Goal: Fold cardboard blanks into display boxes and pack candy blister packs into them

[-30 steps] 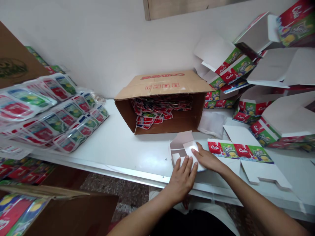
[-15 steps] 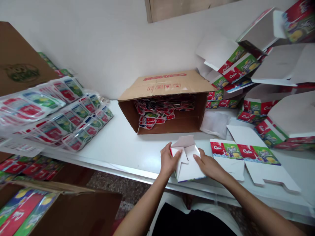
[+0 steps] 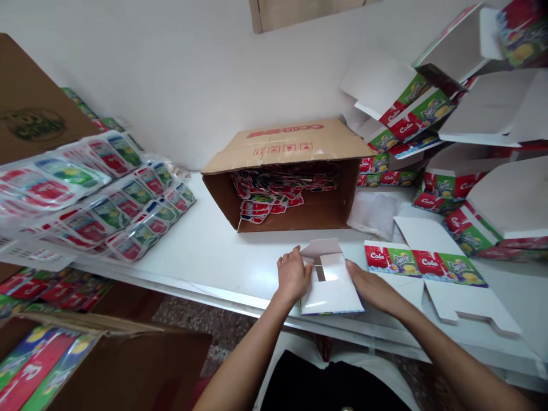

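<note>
A small printed carton (image 3: 334,294), its white flaps facing up, is held near the table's front edge. My left hand (image 3: 294,278) grips its left side, with fingers over the folded flaps. My right hand (image 3: 371,285) is closed along the carton's right edge, its fingertips partly hidden behind the board. One flap stands up at the far side, and a dark gap shows between the flaps. Just to the right lies an unfolded flat carton (image 3: 432,267) with Cola and Sprite print.
Behind the hands, a brown cardboard box (image 3: 295,228) on its side holds many printed packets (image 3: 269,206). Plastic-wrapped packet bundles (image 3: 128,205) lie at left. Open cartons (image 3: 428,114) are piled at right, near a clear plastic bag (image 3: 373,214). Another cardboard box (image 3: 128,365) stands lower left.
The carton's flaps have been pressed down and now lie more evenly across its top. My left thumb has drawn in, and my right thumb has come off the top to the carton's side.
</note>
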The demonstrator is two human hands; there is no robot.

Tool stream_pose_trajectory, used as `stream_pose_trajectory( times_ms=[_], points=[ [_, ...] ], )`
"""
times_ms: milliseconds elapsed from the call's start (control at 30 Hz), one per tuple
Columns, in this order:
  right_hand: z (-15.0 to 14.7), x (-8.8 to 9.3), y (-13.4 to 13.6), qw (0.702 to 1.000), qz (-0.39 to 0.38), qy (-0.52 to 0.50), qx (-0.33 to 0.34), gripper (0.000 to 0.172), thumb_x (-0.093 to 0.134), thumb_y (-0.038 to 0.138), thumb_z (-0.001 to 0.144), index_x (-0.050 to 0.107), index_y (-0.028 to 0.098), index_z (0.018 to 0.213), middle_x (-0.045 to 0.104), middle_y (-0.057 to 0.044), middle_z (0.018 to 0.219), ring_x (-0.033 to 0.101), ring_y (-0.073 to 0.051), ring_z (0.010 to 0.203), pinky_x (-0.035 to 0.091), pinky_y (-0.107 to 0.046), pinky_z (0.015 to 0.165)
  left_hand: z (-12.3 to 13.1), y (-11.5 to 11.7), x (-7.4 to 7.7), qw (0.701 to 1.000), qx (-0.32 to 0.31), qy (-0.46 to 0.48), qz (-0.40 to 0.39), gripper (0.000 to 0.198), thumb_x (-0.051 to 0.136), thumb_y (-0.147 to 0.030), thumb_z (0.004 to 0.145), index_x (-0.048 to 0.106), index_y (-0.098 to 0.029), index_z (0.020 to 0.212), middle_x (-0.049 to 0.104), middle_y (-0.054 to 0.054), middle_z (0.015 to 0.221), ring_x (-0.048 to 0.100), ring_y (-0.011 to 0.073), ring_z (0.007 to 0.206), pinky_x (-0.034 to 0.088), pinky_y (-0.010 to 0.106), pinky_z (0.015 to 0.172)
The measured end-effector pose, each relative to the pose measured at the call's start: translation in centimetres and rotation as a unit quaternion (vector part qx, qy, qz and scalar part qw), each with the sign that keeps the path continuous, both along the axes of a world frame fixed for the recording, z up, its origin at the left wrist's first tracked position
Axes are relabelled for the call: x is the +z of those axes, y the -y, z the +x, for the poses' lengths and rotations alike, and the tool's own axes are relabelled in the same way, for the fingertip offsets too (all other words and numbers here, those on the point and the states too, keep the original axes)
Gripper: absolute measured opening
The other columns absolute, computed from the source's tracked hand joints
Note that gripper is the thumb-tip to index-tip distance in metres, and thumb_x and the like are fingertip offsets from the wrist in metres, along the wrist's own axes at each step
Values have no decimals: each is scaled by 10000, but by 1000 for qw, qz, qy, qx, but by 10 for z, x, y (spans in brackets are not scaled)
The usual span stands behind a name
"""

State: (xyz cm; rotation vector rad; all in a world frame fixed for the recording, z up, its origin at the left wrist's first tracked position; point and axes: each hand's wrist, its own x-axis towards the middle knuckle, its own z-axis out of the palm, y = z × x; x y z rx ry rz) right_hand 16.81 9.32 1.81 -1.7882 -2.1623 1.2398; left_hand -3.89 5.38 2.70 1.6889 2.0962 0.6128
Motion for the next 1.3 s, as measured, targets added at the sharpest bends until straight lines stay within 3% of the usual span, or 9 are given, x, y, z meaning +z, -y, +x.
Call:
stream_pose_trajectory(
  times_ms=[67, 133, 200, 300, 433, 533, 867, 1167, 1300],
  points=[
    [7, 5, -20, 992, -28, -105, -64, 826, 36, 671, 901, 473, 151, 1371, 602, -146, 1264, 596, -255, 1116, 438, -378, 954, 0, -1, -1, 1000, -15, 15, 4, 516, 530, -329, 833, 463, -121, 1300, 612, 184, 1213, 506, 343, 1183, 290, 488, 1042],
    [6, 14, -37, 978, -18, -189, -90, 783, 133, 682, 901, 452, 162, 1391, 532, -129, 1358, 547, -241, 1190, 416, -375, 1002, 2, -4, -2, 999, -29, 37, 12, 543, 540, -330, 828, 458, -101, 1314, 608, 203, 1214, 489, 362, 1212, 254, 524, 1066],
    [-1, 23, -47, 976, -3, -219, -14, 704, 342, 666, 879, 451, 201, 1396, 483, -93, 1413, 484, -238, 1259, 377, -376, 1049, 1, -7, -3, 996, -46, 72, 20, 589, 547, -299, 819, 418, -93, 1356, 594, 208, 1245, 492, 349, 1228, 263, 521, 1079],
    [-13, 26, -43, 978, -1, -165, 127, 651, 516, 589, 829, 516, 193, 1345, 507, -94, 1391, 489, -256, 1248, 360, -389, 1065, -6, 0, -7, 988, -69, 134, 27, 706, 548, -222, 798, 286, -124, 1446, 526, 176, 1355, 504, 275, 1253, 367, 419, 1058],
    [-17, 15, -24, 980, 111, -68, 152, 604, 482, 511, 861, 524, 130, 1327, 549, -135, 1328, 507, -275, 1200, 374, -401, 1033, -13, 36, -19, 960, -104, 255, 42, 929, 681, -291, 749, 142, -193, 1500, 263, 135, 1541, 289, 285, 1405, 296, 431, 1130],
    [-17, 7, -15, 966, 184, -9, 179, 582, 425, 470, 901, 483, 119, 1362, 554, -149, 1308, 489, -291, 1196, 381, -415, 998, -7, 61, -27, 935, -117, 335, 25, 1076, 755, -348, 705, 50, -224, 1507, 174, 120, 1569, 222, 298, 1427, 246, 468, 1154],
    [-38, 14, -2, 909, 282, 222, 212, 486, 428, 393, 937, 457, 142, 1353, 601, -149, 1223, 507, -316, 1076, 340, -433, 903, -3, 67, -29, 917, -102, 384, -1, 1124, 785, -326, 679, 32, -205, 1505, 161, 128, 1570, 202, 285, 1434, 166, 462, 1180],
    [-40, 14, -5, 903, 294, 235, 206, 479, 443, 443, 929, 508, 148, 1301, 620, -165, 1168, 507, -334, 1072, 306, -458, 920, -3, 69, -28, 920, -88, 382, 14, 1089, 792, -379, 670, 107, -213, 1500, 242, 121, 1548, 262, 288, 1413, 210, 457, 1168],
    [-29, 16, -8, 924, 242, 187, 228, 576, 393, 444, 940, 407, 106, 1406, 579, -187, 1244, 504, -329, 1129, 334, -438, 941, -4, 71, -32, 920, -77, 383, 8, 1083, 789, -398, 669, 119, -201, 1497, 291, 131, 1528, 304, 286, 1395, 244, 458, 1154]
  ],
)
